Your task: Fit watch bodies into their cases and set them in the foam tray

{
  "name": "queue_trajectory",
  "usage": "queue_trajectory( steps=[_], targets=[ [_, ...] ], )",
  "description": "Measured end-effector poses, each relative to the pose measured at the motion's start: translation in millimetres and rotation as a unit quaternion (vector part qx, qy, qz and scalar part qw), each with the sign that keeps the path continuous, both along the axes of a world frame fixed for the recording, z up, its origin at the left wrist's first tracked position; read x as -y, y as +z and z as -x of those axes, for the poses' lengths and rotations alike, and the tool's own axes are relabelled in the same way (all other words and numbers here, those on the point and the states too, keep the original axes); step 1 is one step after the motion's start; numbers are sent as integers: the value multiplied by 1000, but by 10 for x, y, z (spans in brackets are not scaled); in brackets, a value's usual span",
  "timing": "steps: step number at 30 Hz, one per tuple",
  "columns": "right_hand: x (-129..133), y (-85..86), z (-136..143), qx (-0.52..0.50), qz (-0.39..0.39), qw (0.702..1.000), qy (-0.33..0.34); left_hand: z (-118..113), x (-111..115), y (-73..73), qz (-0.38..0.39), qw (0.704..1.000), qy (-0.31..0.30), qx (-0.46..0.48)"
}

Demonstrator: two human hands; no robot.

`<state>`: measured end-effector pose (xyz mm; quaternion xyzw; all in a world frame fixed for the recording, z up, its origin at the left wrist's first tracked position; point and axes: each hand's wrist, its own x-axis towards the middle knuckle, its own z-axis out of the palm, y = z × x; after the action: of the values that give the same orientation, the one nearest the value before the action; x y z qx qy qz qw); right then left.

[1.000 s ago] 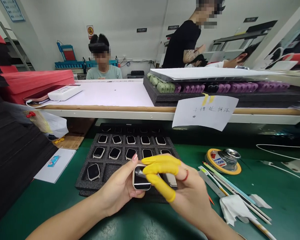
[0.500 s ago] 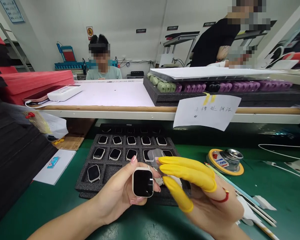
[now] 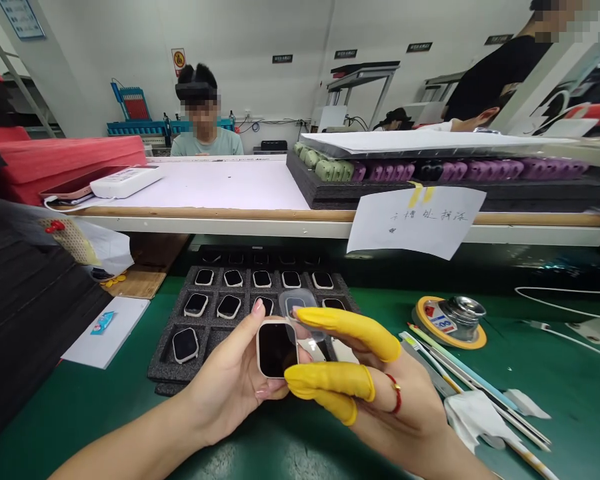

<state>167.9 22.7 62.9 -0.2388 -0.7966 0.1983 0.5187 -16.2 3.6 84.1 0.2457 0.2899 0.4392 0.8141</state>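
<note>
My left hand (image 3: pixel 230 370) is closed around a strapless smartwatch body (image 3: pixel 276 350), its pale frame and dark screen facing me. Yellow finger cots cover the visible fingers of my right hand (image 3: pixel 385 383). A clear, rounded-square plastic film (image 3: pixel 293 298) is at the right index fingertip, behind the watch's upper right corner. Lower down, other yellow fingertips meet the watch's lower right edge. Behind both hands lies a dark foam tray (image 3: pixel 157 373) with several similar watch bodies (image 3: pixel 185 345) in its compartments. More pale pieces are partly hidden behind my right hand.
Right of the tray are a round metal-topped container (image 3: pixel 465 310) in a yellow-rimmed ring, thin sticks (image 3: pixel 500 400) and a crumpled white cloth (image 3: pixel 473 413). A shelf edge (image 3: pixel 250 227) crosses above with a taped note (image 3: pixel 415 223). Black foam (image 3: pixel 25 333) is stacked left. Two people are beyond.
The watch has shifted slightly left and up. My right hand has moved left with the clear film, its lower fingers now meeting the watch. The person at the back right has moved farther right.
</note>
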Motion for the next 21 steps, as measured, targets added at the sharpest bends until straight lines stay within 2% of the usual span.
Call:
queue_trajectory(
  steps=[2,5,7,11,14,17,21],
  targets=[
    [-13,31,-6,-48,11,998,-26,1,-6,6,-7,1000,3,-2],
    [-58,99,-25,-173,-18,980,-92,10,-14,19,-18,1000,12,-13],
    [-79,123,-45,-211,-20,972,-103,16,-18,24,-21,1000,14,-16],
    [-51,70,-51,-76,0,996,-45,9,-15,19,-18,1000,9,-5],
    [-3,-15,36,-8,3,1000,-18,-7,-7,12,5,1000,5,17],
    [27,-55,127,-8,13,1000,-16,-14,-1,13,14,999,16,26],
    [3,17,86,-97,51,993,-37,5,8,31,-18,1000,21,13]
  ],
)
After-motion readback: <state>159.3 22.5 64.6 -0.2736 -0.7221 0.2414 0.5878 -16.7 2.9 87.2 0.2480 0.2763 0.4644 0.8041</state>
